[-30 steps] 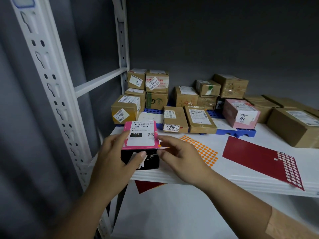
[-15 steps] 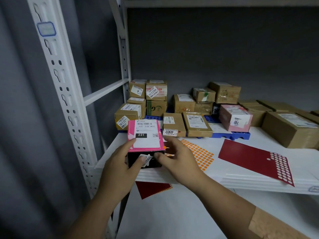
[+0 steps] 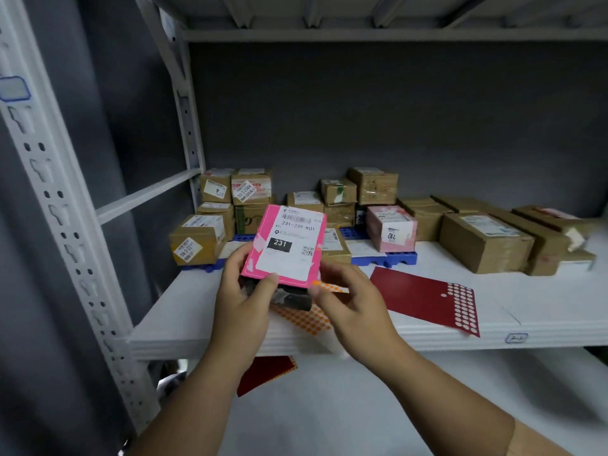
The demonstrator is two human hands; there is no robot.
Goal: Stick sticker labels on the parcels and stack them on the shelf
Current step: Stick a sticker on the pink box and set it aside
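Observation:
A black parcel with a pink top and a white shipping label marked 231 is held tilted above the front of the white shelf. My left hand grips its left side, thumb on the pink top's near edge. My right hand pinches its lower right corner with curled fingers; an orange speck shows at the thumb tip. An orange dot-sticker sheet lies on the shelf under the parcel. A red sticker sheet lies to the right.
Labelled brown parcels are stacked at the back left, partly on a blue pallet, beside a pink box. Larger brown boxes fill the right. A white perforated upright stands left. Another red sheet lies on the lower shelf.
The parcel has been lifted off the shelf edge and tilted so its label faces me. Both hands rose with it, and my view has tipped upward.

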